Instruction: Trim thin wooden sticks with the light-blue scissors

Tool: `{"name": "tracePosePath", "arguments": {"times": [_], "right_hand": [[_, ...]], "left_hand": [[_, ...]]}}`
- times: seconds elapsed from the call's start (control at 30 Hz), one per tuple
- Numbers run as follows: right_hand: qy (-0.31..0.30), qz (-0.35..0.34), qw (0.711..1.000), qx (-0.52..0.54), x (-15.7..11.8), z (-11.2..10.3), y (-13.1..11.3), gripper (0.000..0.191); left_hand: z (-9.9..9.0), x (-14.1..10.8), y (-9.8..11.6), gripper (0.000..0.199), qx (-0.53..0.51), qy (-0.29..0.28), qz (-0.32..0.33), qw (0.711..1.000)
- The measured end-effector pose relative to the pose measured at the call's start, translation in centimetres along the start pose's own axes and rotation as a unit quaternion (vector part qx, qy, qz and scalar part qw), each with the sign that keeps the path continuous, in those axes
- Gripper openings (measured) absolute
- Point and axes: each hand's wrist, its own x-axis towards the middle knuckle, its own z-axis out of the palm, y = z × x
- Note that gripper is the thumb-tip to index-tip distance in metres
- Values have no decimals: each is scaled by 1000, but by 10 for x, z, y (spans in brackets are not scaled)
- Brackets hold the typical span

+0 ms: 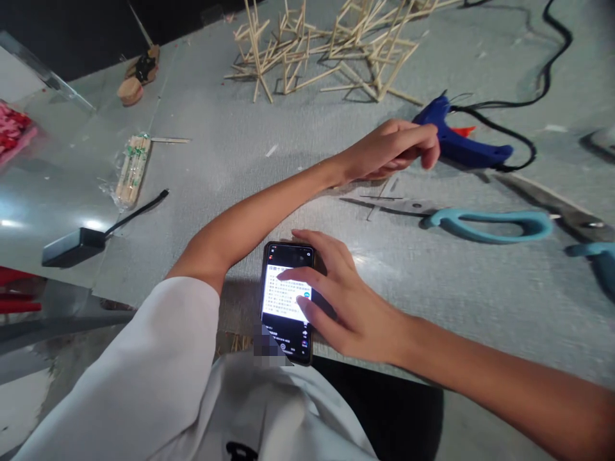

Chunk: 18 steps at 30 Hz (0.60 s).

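A lit smartphone (287, 326) with lines of text on its screen lies at the table's near edge, in front of my body. My right hand (353, 298) reaches over it from the right, fingers spread. Its thumb and a finger are at the screen, as in a zoom gesture; another finger extends past the phone's upper right corner. Farther off, my left hand (391, 150) rests on the table with curled fingers, against the left end of a blue glue gun (473, 148). Its palm side is hidden, so whatever it may hold is unclear.
Blue-handled scissors (500, 225) lie right of my hands, with another tool (571, 221) beyond. Thin-stick frames (327, 51) stand at the back. A black cord (548, 70) runs right. A bagged stick bundle (133, 168) and black adapter (74, 248) are left.
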Motion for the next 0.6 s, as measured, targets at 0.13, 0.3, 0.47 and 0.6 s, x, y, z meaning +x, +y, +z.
{"name": "tracePosePath", "arguments": {"times": [0.13,0.3,0.47,0.6], "right_hand": [[-1,2,1000,-6,0,1,1,30],[36,26,998,32,2,2,6,48],[62,55,994,65,6,5,14,49],[78,46,994,64,8,8,17,45]], "left_hand": [[0,2,-2,46,-8,8,-13,1000],[-4,2,-6,50,-28,-14,4,1000],[-5,3,-8,54,-22,-5,9,1000],[-6,0,3,42,-8,1,12,1000]]}}
